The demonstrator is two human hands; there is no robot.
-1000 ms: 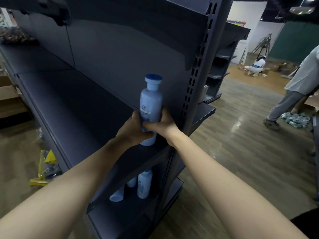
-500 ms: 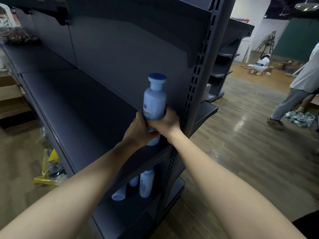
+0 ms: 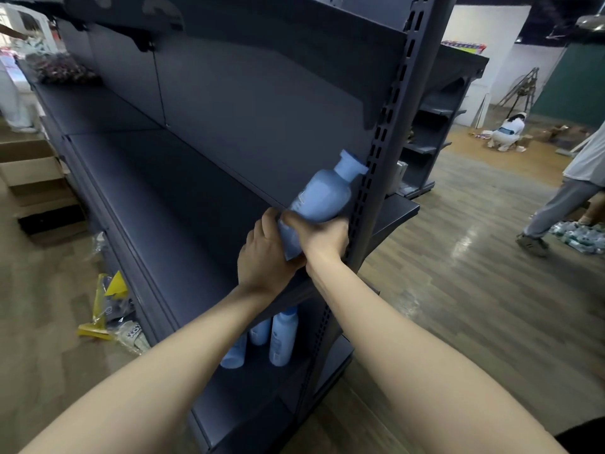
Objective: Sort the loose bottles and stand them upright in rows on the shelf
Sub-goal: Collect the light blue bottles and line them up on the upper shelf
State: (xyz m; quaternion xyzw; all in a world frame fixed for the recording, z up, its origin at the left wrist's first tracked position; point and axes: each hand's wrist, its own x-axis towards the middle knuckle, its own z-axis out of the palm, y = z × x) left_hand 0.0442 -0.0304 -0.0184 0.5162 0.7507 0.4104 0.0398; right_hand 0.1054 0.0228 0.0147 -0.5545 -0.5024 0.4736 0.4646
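Observation:
A pale blue bottle (image 3: 322,196) with a blue cap leans to the right over the right end of the dark shelf (image 3: 170,198), its cap close to the slotted upright post (image 3: 386,178). Both hands grip its lower half: my left hand (image 3: 263,257) from the left, my right hand (image 3: 319,235) from the front and right. On the shelf below, three more pale bottles (image 3: 283,337) stand upright, partly hidden by my left forearm.
Yellow and clear packaging (image 3: 109,311) lies on the wooden floor at the left, with cardboard boxes (image 3: 32,178) behind it. A person (image 3: 568,188) walks at the right past small bottles on the floor (image 3: 579,235). Another person crouches far back (image 3: 509,132).
The bottle stood upright in both hands before; now it is tipped to the right, cap toward the post. The camera has moved closer.

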